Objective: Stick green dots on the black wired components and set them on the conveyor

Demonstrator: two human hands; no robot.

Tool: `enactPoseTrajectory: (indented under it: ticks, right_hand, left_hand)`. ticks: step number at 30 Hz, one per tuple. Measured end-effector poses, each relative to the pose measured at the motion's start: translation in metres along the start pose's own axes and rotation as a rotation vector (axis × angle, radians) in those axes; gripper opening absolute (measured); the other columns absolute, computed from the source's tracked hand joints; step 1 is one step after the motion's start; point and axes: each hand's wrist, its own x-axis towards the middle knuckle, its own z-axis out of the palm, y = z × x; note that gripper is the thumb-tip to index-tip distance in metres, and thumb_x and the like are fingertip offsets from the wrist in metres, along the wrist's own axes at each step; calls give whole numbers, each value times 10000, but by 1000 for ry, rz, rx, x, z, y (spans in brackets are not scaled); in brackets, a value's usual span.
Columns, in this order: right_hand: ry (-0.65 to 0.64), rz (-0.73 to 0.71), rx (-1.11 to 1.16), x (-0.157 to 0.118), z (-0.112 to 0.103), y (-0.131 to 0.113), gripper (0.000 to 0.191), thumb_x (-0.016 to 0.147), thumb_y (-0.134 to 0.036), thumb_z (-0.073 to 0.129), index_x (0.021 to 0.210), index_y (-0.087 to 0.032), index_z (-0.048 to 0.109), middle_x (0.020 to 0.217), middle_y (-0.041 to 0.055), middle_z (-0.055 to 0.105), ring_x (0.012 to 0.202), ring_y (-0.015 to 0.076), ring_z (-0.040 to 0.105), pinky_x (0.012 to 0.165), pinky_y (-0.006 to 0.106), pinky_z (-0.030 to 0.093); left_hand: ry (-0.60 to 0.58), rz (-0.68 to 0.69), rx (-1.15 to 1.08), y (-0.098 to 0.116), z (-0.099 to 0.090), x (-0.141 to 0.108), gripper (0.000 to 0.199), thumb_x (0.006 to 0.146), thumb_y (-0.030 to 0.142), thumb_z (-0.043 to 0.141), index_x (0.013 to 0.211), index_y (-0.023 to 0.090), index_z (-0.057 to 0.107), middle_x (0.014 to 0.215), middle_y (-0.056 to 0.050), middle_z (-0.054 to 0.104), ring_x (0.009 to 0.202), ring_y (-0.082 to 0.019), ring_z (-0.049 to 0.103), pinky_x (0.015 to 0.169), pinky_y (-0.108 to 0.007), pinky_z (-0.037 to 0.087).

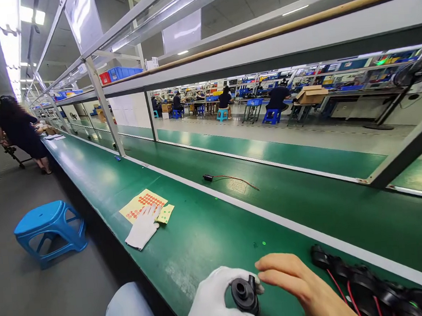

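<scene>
My left hand [218, 298], in a white glove, is closed around a small black pump [244, 294] with a round face, a central opening and a short spout at its side. My bare right hand [297, 280] is just right of it, fingers stretched out, fingertips close to the pump's spout and the glove. Whether they touch is hard to tell. Several more black pumps [367, 282] with red wires lie in a row at the right on the green bench [203, 241].
A white glove [142, 230] lies by a sheet of red round stickers [149, 200] and a small piece with green stickers [166, 213]. Farther back, a black part with a red wire [208, 177] rests on the belt. A blue stool [50, 226] stands at the left, with a person [16, 127] beyond.
</scene>
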Motion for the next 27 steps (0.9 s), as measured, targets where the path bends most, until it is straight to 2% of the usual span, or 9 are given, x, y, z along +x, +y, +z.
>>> enactPoseTrajectory:
  ticks: [2,4,5,7,10,13,16,22,27]
  right_hand:
    - [20,47,-34,-3,-13,14,322,974,-364,634,1257,-254,529,1097,73,663,984,173,682,822,223,579]
    - [100,190,-131,-11,-27,37,137,1029,-358,531,1118,-265,577,982,45,668,876,167,674,758,243,560]
    - [115,294,-202,-18,-33,51,128,1040,-342,493,1050,-260,591,936,42,664,838,173,664,731,263,548]
    - [6,489,-338,-38,-40,77,189,1027,-335,477,957,-237,622,898,51,666,805,194,650,698,303,528]
    - [-184,604,-434,-77,-31,103,186,938,-232,528,800,-216,652,793,46,675,733,217,637,664,342,482]
    - [-284,629,-491,-108,-12,107,181,878,-164,561,731,-208,659,751,44,681,718,237,626,664,364,423]
    - [-329,631,-542,-124,2,102,202,909,-154,546,763,-198,678,784,59,683,762,256,618,697,379,387]
    - [-346,617,-581,-135,14,100,277,976,-167,488,817,-203,711,824,70,677,804,247,601,733,377,361]
    - [-308,688,-580,-137,27,104,230,941,-220,551,747,-178,666,781,86,655,793,280,603,736,399,358]
  left_hand:
    - [-6,-2,-1,-3,-1,-1,393,651,316,818,1034,245,774,1067,-14,722,1022,-230,633,964,-292,453]
    - [6,-3,-51,-10,-2,-1,470,640,429,861,1063,248,765,1086,-26,724,1069,-251,631,1008,-308,436]
    - [26,-10,-86,-14,-2,-1,537,618,513,875,1072,249,761,1085,-33,726,1089,-263,630,1016,-313,433]
    - [81,-44,-149,-20,-2,0,689,544,674,867,1073,246,757,1071,-45,734,1110,-283,631,1016,-319,436]
    - [122,-90,-181,-26,0,1,821,470,806,801,1062,239,754,1063,-67,742,1121,-302,633,1024,-337,438]
    - [102,-87,-165,-27,3,2,838,473,841,768,1052,236,754,1059,-76,742,1114,-303,632,1034,-348,443]
    - [89,-94,-127,-27,4,3,801,508,822,777,1052,234,755,1066,-77,740,1120,-300,628,1049,-352,442]
    - [72,-129,-118,-27,6,2,791,511,811,788,1048,231,750,1073,-73,736,1122,-294,627,1035,-344,447]
    - [62,-132,-108,-30,6,4,832,498,845,764,1049,221,746,1079,-90,737,1140,-314,621,1055,-377,432]
